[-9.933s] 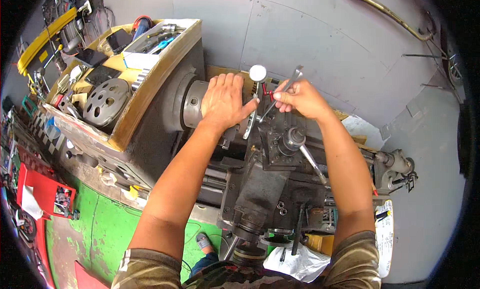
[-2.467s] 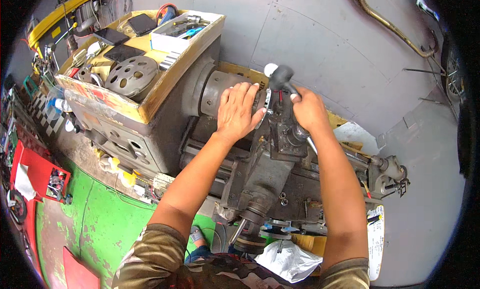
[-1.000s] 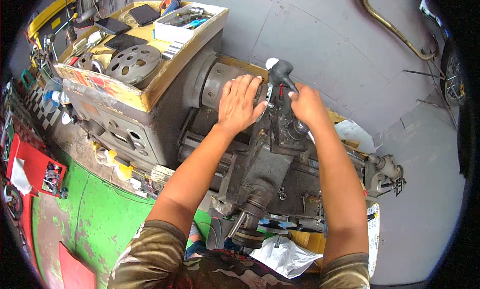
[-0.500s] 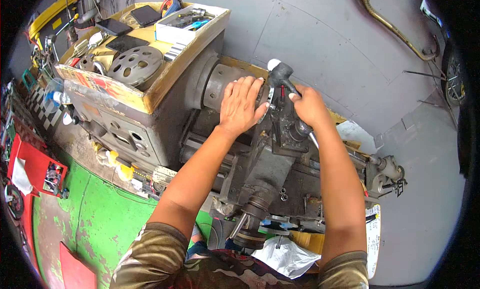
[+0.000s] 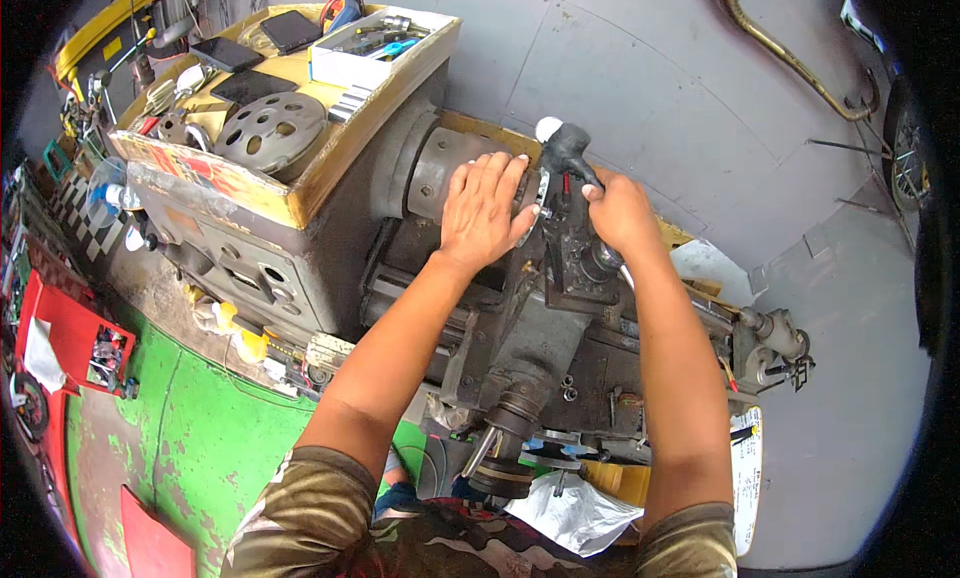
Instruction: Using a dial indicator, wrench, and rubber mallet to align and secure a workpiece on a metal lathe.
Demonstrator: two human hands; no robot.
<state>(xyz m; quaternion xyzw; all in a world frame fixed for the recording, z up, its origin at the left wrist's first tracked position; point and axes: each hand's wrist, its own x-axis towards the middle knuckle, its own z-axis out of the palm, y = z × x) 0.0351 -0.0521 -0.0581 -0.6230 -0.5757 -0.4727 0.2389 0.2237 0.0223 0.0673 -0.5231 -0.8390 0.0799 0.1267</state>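
My left hand [image 5: 485, 208] lies with its fingers stretched out over the front of the lathe chuck [image 5: 434, 171]. Its thumb reaches the edge of a shiny round metal part [image 5: 541, 196] at the chuck's face; most of that part is hidden behind the hand. My right hand [image 5: 622, 215] is wrapped round the handle of a mallet [image 5: 567, 146] with a black head and one white face. The mallet head is raised just right of the chuck, above the dark tool post [image 5: 580, 253].
Left of the chuck, the lathe headstock [image 5: 240, 243] carries a yellow-lined tray [image 5: 300, 203] with a holed metal disc [image 5: 270, 133], phones and a white box [image 5: 350, 68] of tools. The cross-slide handle [image 5: 480, 453] juts toward me. A grey wall [image 5: 640, 68] stands behind.
The mallet head has shifted slightly to the right and tilted a little in my right hand. My left hand stays in place on the chuck.
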